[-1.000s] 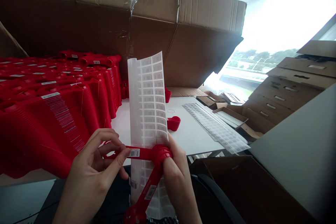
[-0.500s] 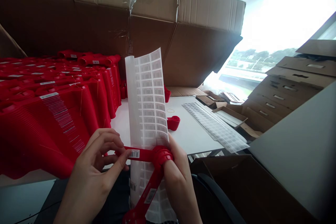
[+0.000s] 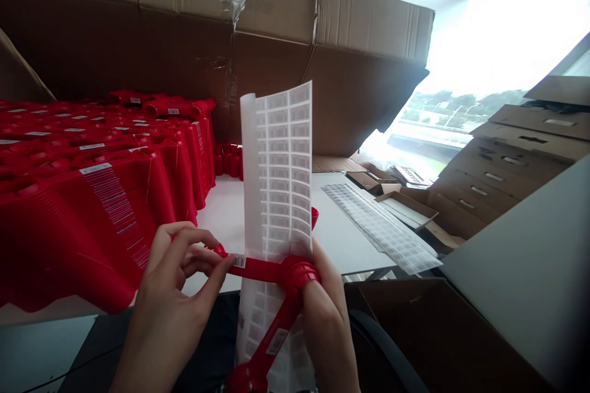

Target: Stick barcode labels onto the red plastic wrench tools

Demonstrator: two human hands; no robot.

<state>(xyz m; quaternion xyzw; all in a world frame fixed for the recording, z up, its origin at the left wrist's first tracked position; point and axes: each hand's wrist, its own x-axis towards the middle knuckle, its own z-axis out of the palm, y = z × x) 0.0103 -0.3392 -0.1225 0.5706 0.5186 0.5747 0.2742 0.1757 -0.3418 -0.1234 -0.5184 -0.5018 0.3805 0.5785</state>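
On the far left, many red scoops (image 3: 92, 209) lie in a long, dense stack on the white desk (image 3: 221, 215). Just beside this stack, the left hand (image 3: 173, 282) has its grip closed on the handle of another red scoop (image 3: 265, 270): the thumb and fingers pinch the handle near a small barcode label (image 3: 238, 261). This scoop is held above the desk edge, in front of a tall label sheet (image 3: 281, 166), which stands upright and curves a little at the top. The right hand (image 3: 327, 325) has its grip clamped around the nested bowls (image 3: 299, 273) of the scoop, and the sheet passes behind them. (A second handle with a label points down from these bowls.) Farther right, a flat label sheet (image 3: 380, 227) lies on the desk, and flattened cardboard boxes (image 3: 507, 159) are piled beside it, below a bright window (image 3: 488, 31).
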